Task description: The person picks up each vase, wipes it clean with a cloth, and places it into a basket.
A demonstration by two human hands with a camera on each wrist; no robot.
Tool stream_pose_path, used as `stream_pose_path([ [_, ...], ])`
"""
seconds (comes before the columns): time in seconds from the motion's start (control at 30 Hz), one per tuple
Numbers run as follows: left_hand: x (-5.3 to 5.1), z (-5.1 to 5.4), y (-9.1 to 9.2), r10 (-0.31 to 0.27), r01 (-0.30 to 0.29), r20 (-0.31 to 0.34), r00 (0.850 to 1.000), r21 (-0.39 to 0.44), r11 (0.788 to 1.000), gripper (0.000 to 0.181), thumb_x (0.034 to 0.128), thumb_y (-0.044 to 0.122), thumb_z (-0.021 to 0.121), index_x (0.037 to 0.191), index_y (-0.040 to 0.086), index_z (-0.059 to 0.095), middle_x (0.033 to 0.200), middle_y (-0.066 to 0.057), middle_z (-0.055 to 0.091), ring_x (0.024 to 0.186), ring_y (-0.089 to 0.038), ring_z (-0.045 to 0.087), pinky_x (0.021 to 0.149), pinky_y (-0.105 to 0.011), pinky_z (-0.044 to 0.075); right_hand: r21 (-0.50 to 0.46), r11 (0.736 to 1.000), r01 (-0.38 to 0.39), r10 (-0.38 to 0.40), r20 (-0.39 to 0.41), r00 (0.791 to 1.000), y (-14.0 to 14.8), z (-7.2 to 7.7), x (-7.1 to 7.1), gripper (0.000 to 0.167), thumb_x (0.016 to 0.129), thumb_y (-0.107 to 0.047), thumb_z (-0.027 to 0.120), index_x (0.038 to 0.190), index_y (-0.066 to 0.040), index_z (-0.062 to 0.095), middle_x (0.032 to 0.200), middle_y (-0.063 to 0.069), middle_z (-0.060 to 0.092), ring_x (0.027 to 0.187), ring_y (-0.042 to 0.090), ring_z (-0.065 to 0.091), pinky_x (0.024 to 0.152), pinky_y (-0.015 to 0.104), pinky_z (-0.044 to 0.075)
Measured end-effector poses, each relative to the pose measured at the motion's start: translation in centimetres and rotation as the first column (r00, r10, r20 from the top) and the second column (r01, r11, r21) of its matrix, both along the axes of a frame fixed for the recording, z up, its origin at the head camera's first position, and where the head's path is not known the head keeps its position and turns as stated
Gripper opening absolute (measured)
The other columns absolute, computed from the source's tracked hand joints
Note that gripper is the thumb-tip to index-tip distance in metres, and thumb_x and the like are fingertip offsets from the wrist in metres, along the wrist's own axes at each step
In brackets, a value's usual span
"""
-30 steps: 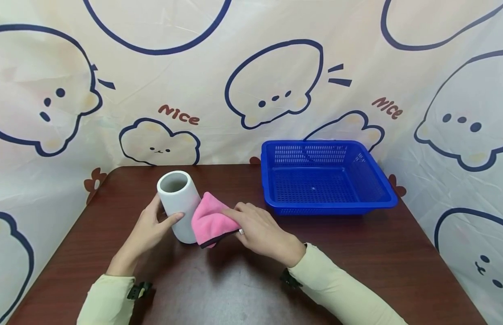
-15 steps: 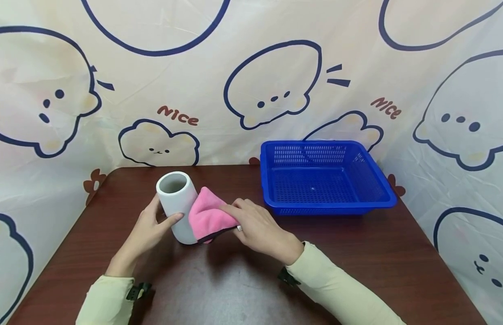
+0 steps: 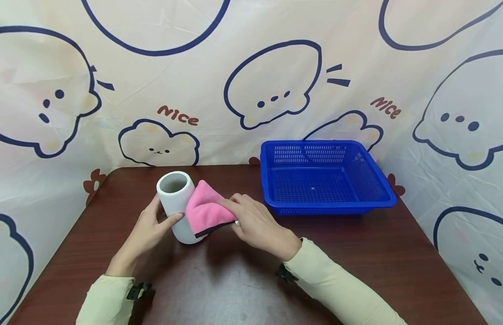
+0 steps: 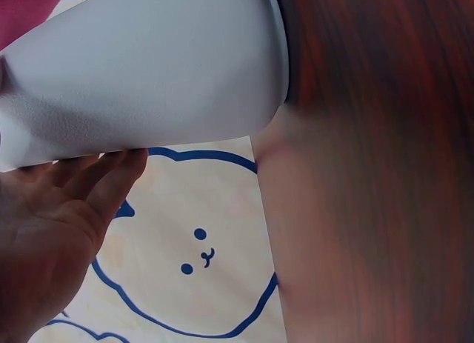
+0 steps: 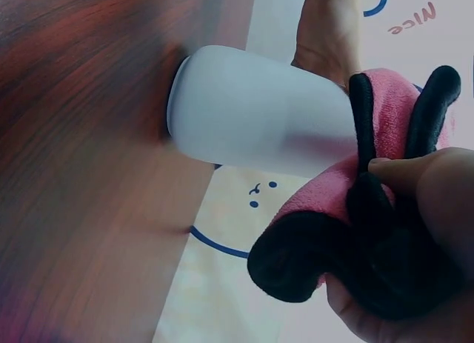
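Note:
A white vase (image 3: 176, 203) with a round open mouth stands on the dark brown table, left of the middle. My left hand (image 3: 147, 230) grips its left side, thumb across the front; the left wrist view shows several of that hand's fingertips (image 4: 129, 161) against the smooth wall of the vase (image 4: 170, 69). From the right, my right hand (image 3: 257, 221) holds a folded pink cloth (image 3: 206, 210) with dark edging against the vase's right side. In the right wrist view the thumb (image 5: 404, 172) pinches the bunched cloth (image 5: 311, 202).
A blue plastic basket (image 3: 328, 205) with mesh walls sits at the back right of the brown table (image 3: 357, 262), holding nothing visible. A pale curtain (image 3: 251, 27) with cartoon prints hangs behind the table and along both sides.
My right hand and the pink cloth have moved slightly up and left along the side of the vase. The left hand and the vase have stayed in place.

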State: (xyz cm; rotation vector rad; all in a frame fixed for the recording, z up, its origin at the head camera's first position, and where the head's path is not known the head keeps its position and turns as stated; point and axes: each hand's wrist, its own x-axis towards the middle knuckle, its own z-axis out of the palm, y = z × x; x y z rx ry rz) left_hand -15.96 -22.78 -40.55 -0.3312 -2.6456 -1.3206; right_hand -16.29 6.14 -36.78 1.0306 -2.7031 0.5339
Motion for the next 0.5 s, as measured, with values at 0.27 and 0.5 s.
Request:
stream_pose_path([
  [0.27,-0.04,0.03,-0.07,-0.003,0.003,0.004,1.000,-0.001,1.000,0.074,0.0941,0.025,0.073,0.155,0.015,0.032,0.140,-0.016,0.057,0.112,0.013,0.049,0.091,-0.004,0.041,-0.026,1.000,0.010,-0.011,-0.017,1.000,-0.28,0.15,-0.11,0.060,0.087,-0.009,0.072,0.143,-0.025,0.057,0.109,-0.001,0.066,0.096,0.016,0.060,0.074,0.029,0.053],
  [0.5,-0.05,-0.12,-0.06,-0.008,0.008,-0.010,1.000,0.017,1.000,0.073,0.0939,0.022,0.073,0.154,0.014,0.034,0.138,-0.017,0.058,0.110,0.015,0.049,0.090,-0.003,0.042,-0.041,0.999,0.023,-0.023,-0.003,1.000,-0.31,0.39,-0.35,0.060,0.088,-0.007,0.070,0.144,-0.024,0.056,0.109,-0.001,0.065,0.096,0.015,0.059,0.075,0.029,0.053],
])
